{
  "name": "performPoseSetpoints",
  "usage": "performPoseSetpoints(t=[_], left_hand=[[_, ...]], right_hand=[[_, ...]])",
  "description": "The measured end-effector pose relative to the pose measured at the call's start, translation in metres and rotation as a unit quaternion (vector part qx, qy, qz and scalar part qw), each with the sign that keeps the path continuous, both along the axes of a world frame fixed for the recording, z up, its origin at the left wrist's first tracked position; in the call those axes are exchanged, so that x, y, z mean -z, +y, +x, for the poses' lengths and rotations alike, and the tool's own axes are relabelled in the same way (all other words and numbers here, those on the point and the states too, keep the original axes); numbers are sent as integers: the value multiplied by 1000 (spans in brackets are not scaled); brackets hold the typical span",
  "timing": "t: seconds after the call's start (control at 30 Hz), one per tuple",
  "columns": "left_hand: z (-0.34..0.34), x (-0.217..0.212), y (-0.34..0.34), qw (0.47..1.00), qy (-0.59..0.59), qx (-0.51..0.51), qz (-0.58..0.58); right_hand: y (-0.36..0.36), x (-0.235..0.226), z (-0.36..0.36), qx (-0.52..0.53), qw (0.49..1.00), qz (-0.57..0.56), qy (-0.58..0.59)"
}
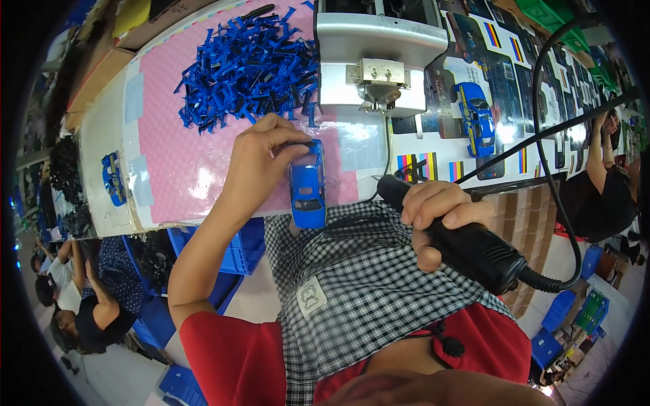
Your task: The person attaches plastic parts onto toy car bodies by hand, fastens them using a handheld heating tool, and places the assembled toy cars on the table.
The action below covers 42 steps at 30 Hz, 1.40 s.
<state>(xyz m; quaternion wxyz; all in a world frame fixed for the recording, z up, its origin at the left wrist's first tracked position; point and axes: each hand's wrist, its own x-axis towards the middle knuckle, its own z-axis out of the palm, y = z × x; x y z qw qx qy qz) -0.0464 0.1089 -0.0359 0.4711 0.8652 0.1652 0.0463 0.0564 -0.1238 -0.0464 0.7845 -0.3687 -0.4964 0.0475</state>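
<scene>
My left hand [261,152] pinches the far end of a blue toy car [309,196], thumb and fingers closed on it. The car lies lengthwise at the near edge of the table, its roof and windows showing. In my right hand [440,211] is a black corded electric screwdriver [477,254], fingers wrapped round its body. Its front end points up and left, toward the car but apart from it; the tip is hard to make out. Beyond my left hand spreads a heap of small blue plastic parts [250,74].
A metal machine [379,40] stands at the table's back middle. Another blue toy car [477,122] sits to the right on printed sheets, and one more [113,179] at the left. The screwdriver's black cable [538,101] loops up on the right. Other people work at both sides.
</scene>
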Motion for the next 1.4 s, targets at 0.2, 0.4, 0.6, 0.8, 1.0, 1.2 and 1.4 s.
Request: performPoseSetpoints(t=[0.2, 0.4, 0.6, 0.8, 1.0, 1.2, 1.4], left_hand=[[-4, 4, 2, 999, -16, -15, 35], [-3, 4, 1, 999, -26, -9, 36], [-1, 2, 2, 995, -37, 21, 93], [8, -2, 9, 984, -26, 83, 158], [-6, 14, 3, 974, -61, 72, 207], [-27, 14, -47, 963, -11, 7, 269], [-35, 19, -49, 970, -7, -2, 243]], right_hand=[[9, -2, -3, 50, 993, 0, -105], [3, -6, -8, 36, 993, -27, -112], [0, -8, -14, 16, 996, -35, -82], [3, -5, -20, 28, 993, -33, -110], [3, -1, -16, 26, 990, -39, -132], [11, 0, -9, 5, 996, 11, -88], [16, -14, -4, -68, 992, -107, 18]])
